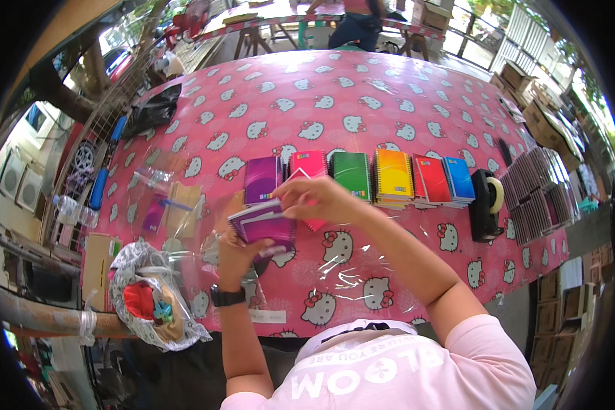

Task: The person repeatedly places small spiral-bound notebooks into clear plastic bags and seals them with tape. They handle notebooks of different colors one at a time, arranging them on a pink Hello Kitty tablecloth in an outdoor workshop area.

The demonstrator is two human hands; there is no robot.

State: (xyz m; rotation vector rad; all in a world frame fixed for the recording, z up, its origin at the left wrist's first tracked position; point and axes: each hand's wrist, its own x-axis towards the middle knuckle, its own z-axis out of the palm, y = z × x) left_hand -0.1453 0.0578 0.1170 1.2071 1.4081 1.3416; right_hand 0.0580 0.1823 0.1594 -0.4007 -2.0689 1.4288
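Note:
My left hand (236, 254), with a dark watch on its wrist, grips a small bundle of purple spiral notebooks (275, 231) from the left, its thumb across the lower edge. At the bundle's upper right corner, my right hand (314, 197) has its fingers curled and pinched against a notebook's edge. Just beyond stand a purple notebook stack (263, 174) and a pink notebook stack (309, 161), the pink one partly hidden by my right hand. To the right follow green (350, 172), yellow (392, 171), red (431, 179) and blue notebook stacks (460, 179).
A black tape dispenser (483, 205) stands right of the blue stack, beside piled notebooks (536, 195). Clear plastic (201, 232) and a tan notebook (182, 212) lie at left. A silver bag (131, 263) sits at the near left corner, a black plastic bag (152, 113) farther back.

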